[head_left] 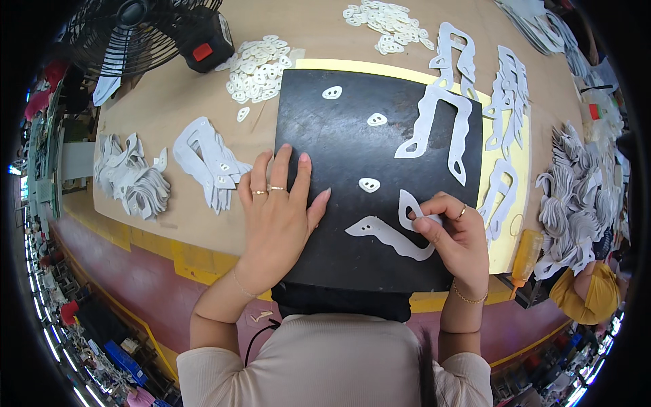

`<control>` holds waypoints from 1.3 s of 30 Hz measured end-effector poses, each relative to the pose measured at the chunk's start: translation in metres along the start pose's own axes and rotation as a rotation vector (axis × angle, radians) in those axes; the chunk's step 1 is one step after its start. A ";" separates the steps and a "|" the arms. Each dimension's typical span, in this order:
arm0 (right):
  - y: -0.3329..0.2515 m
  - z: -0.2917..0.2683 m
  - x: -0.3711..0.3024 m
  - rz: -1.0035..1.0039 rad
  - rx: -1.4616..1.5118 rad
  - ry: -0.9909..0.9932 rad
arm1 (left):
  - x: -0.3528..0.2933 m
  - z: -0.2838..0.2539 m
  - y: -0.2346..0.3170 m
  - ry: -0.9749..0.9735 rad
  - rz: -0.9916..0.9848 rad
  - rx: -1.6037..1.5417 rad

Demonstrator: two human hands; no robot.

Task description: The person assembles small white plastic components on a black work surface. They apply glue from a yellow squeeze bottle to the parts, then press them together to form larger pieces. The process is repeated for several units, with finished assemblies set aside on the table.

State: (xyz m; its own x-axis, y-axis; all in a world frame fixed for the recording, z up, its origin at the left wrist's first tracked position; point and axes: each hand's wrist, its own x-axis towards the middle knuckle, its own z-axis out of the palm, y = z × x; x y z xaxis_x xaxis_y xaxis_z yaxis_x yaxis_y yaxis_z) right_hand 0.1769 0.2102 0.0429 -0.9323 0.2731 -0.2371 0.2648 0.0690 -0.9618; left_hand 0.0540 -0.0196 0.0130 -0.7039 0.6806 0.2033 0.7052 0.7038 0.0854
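A black rectangular board [319,258] lies in front of me. My right hand [456,234] pinches a white U-shaped cut piece [397,243] between thumb and fingers, over the board's near right part. One leg of that piece ends in a small two-holed patch; its other leg has a long opening. My left hand [278,203] rests with fingers spread across the board's left edge, holding nothing. Small white two-holed patches [369,184] lie singly on the board. Another white U-shaped piece [424,122] lies at its far right, partly over the edge.
Small patches are heaped in one pile [258,71] at far left and another [390,24] at the back. Stacks of white cut pieces [203,159] flank the board. A black fan [132,30] stands at far left. A yellow squeeze bottle [526,259] lies at the right edge.
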 end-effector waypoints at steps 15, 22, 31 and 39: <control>-0.011 0.005 -0.008 -0.075 -0.138 -0.128 | -0.017 -0.051 0.002 -0.263 0.093 -0.421; -0.016 0.009 0.001 -0.153 -0.389 -0.285 | 0.009 -0.038 0.009 -0.357 -0.038 -0.920; -0.020 0.014 0.033 -0.047 -0.352 -0.140 | 0.033 -0.012 0.005 -0.259 -0.011 -0.781; -0.008 0.017 0.055 -0.160 -0.524 -0.142 | 0.040 0.000 0.006 -0.220 0.007 -0.638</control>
State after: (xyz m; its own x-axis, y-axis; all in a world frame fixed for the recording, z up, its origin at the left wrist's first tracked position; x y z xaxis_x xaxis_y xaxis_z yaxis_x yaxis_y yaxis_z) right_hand 0.1194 0.2086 0.0356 -0.9852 0.0909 -0.1450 0.1708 0.5757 -0.7996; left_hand 0.0300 0.0115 0.0213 -0.6521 0.7581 0.0082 0.5743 0.4870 0.6580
